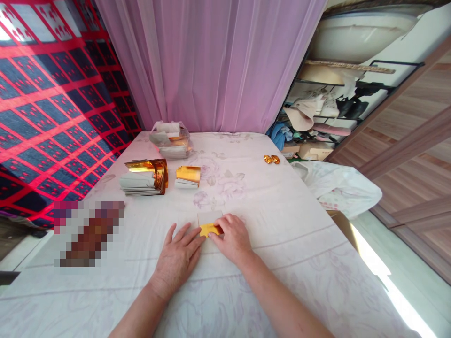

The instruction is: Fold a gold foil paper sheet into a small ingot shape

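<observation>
A small sheet of gold foil paper [208,229] lies on the cloth, gold at its near part and pale grey at its far part, as if partly folded over. My left hand [179,256] is spread flat on the cloth, its fingertips touching the sheet's left edge. With thumb and fingers, my right hand [232,237] grips the sheet at its right side. Beyond the hands are a small stack of gold foil papers [188,174] and, left of it, a larger stack [146,180]. Two folded gold pieces [271,159] rest at the far right.
A clear plastic bag [171,141] of more paper stands at the table's far left, before a purple curtain [211,61]. The table wears a pale floral cloth [282,277]. A blurred patch [91,234] covers the left side. A white bag [345,185] and shelves are at right.
</observation>
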Demonstrator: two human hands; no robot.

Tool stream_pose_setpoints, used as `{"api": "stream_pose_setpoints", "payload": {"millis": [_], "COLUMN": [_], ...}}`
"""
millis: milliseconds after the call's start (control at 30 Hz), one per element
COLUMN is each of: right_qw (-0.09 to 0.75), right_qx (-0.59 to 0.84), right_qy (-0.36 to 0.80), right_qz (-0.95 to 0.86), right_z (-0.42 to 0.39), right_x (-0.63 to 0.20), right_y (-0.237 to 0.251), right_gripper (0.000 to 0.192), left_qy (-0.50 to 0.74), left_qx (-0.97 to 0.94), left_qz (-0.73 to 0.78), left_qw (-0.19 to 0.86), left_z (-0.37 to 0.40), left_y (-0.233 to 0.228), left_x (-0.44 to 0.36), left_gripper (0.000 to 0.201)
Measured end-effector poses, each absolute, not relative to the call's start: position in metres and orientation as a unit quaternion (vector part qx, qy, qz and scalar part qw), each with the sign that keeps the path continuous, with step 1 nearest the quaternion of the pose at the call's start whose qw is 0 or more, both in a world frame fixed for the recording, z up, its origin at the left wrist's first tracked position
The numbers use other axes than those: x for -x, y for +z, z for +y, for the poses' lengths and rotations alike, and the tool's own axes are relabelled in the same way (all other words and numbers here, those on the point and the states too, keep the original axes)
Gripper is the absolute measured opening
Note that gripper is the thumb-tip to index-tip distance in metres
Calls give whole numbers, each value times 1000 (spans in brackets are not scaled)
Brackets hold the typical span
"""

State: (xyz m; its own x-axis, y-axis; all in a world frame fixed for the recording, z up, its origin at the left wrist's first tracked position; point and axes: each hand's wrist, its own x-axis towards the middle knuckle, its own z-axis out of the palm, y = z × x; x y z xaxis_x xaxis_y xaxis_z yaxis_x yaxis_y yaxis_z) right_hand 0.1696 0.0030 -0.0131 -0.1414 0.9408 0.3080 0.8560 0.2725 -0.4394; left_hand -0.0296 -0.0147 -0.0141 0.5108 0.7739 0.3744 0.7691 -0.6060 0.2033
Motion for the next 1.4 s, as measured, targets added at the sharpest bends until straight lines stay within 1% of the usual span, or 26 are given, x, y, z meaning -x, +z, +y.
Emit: {"api": "stream_pose_setpoints", "payload": {"millis": [167, 300, 433, 533, 700, 1000, 1400], "right_qw": [279, 303, 317, 314, 304, 320, 318], "right_qx": [579, 546, 525, 516, 514, 501, 506], "right_qy": [126, 175, 190, 195, 189, 171, 154], "right_qz": [-756, -762, -767, -773, -780, -786, -787], "right_z": [7, 10, 12, 13, 13, 11, 8], "right_x": [-179, -191, -197, -199, -201, -200, -197], "right_y": [-16, -21, -26, -28, -28, -28, -22], "right_gripper": [11, 18, 23, 27, 29, 31, 24], "left_qy": [215, 211, 206, 210, 178, 166, 171], "left_qx": [-868, -867, -871, -869, -884, -895, -894], "left_qz": [448, 451, 446, 447, 433, 414, 413], "left_qw": [11, 17, 20, 21, 2, 0, 7], "left_z": [-15, -15, -15, -14, -13, -10, -9], "left_y": [-14, -13, -13, -13, -11, -16, -15], "left_x": [29, 29, 30, 30, 32, 35, 35], "left_gripper": [26, 26, 26, 25, 27, 29, 29]}}
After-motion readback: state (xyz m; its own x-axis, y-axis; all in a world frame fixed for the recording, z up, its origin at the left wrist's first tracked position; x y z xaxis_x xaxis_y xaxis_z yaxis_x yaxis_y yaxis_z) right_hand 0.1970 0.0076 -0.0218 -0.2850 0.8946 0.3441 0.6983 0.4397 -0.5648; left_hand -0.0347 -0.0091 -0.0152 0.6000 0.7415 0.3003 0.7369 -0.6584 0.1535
